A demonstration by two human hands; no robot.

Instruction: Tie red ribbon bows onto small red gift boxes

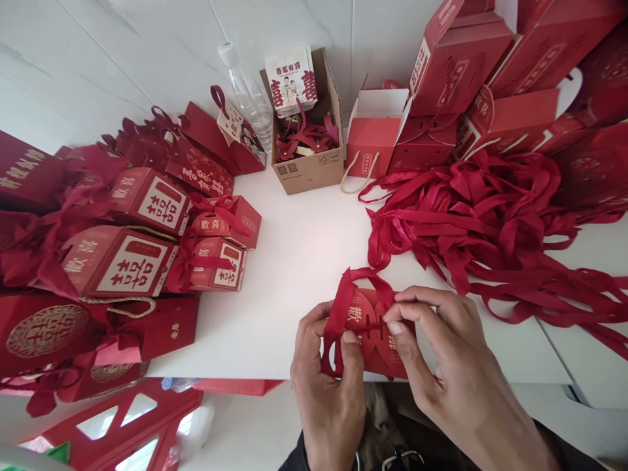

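A small red box (375, 356) is noted at the front edge of the white table (294, 261), between the two hands. A red ribbon (339, 304) is looped over its top. The ribbon is pinched on one side between the thumb and fingers of the left hand (328, 392); at the other side it is gripped by the thumb and fingertips of the right hand (454, 353). The step in hand is judged to be the tying of the ribbon across the closed top. For the next move, an even draw on both sides is judged to be required, with the box kept steady. Loose ribbons (466, 222) are heaped to the right.
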